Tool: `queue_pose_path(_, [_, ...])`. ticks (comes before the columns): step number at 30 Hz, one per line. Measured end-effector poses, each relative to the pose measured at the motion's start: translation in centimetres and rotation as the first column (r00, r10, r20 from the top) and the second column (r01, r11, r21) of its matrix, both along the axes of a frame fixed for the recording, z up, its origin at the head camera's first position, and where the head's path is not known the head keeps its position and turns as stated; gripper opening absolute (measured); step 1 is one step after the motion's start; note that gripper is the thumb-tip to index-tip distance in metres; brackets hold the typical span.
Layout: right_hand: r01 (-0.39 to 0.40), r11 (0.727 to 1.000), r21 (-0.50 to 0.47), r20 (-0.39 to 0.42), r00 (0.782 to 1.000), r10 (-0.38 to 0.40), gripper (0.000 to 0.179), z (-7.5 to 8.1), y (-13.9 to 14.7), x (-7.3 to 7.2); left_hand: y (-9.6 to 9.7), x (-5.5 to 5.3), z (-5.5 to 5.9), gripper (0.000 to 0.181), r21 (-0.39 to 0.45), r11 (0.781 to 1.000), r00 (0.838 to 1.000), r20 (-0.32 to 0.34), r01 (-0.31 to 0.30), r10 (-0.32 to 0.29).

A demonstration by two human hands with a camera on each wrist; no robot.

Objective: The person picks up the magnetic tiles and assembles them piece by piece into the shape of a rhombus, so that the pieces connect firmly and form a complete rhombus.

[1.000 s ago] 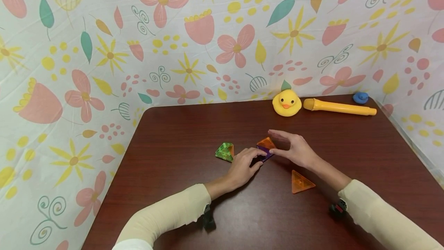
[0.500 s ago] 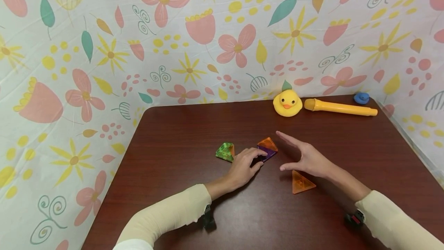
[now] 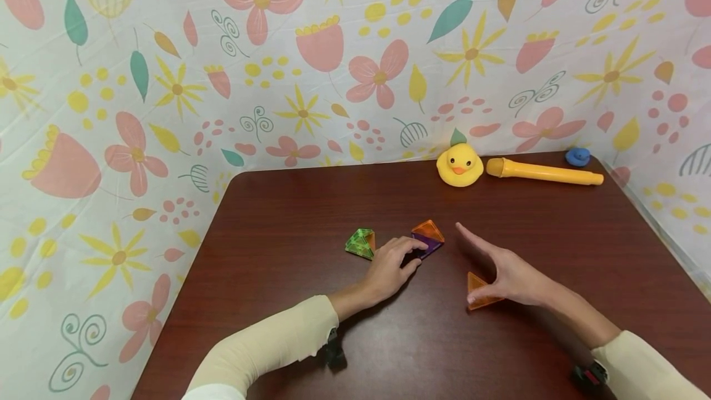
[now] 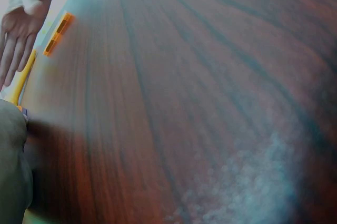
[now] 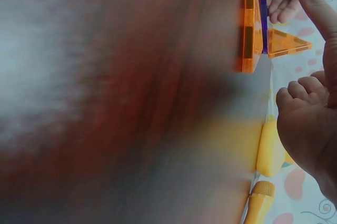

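Observation:
My left hand grips a flat purple magnetic tile at mid-table, its index finger on top and its thumb at the near edge. From the tile's far side an orange triangular tile rises, seen standing up in the right wrist view. With fingers and thumb spread, my right hand hovers at a larger orange triangular tile lying to the right. The thumb covers part of that tile; whether it touches cannot be told. Left of my left hand sits a green and orange tile cluster, partly hidden.
Along the back of the brown table are a yellow rubber duck, a yellow toy microphone and a small blue duck. A flower-patterned cloth hangs behind.
My right hand has left the upright orange tile and moved right and nearer, to the loose orange triangle. My left hand keeps its place on the purple tile.

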State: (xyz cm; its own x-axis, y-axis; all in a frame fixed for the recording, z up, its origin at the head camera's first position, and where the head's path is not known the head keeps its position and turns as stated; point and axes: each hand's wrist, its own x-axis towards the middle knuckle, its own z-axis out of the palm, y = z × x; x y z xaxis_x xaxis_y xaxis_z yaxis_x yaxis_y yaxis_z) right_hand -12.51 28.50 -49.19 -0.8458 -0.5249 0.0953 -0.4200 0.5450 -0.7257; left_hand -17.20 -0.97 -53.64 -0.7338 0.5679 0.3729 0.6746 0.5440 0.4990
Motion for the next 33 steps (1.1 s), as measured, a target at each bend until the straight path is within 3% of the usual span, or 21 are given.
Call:
queue_pose_path(11, [-0.047,0.998,-0.032,-0.070,0.997,0.045,0.094,-0.6,1.0,1.8,0.0,0.0,0.1,0.032,0.010,1.000,1.000,-0.006,-0.001,0.001])
queue_pose_path(16, [-0.049,0.999,0.000,-0.107,0.993,0.049,0.084,-1.0,1.3,2.0,0.0,0.0,0.0,0.032,0.011,1.000,1.000,-0.012,0.001,-0.001])
queue_pose_path(26, [-0.018,0.998,0.065,-0.184,0.982,0.030,0.072,-1.5,1.6,2.0,0.0,0.1,0.1,0.032,0.001,1.000,1.000,-0.008,-0.007,0.007])
queue_pose_path(33, [-0.017,1.000,0.027,-0.172,0.985,0.021,0.066,-1.4,1.2,2.2,0.0,0.1,0.0,0.032,0.000,1.000,1.000,-0.003,-0.002,0.002])
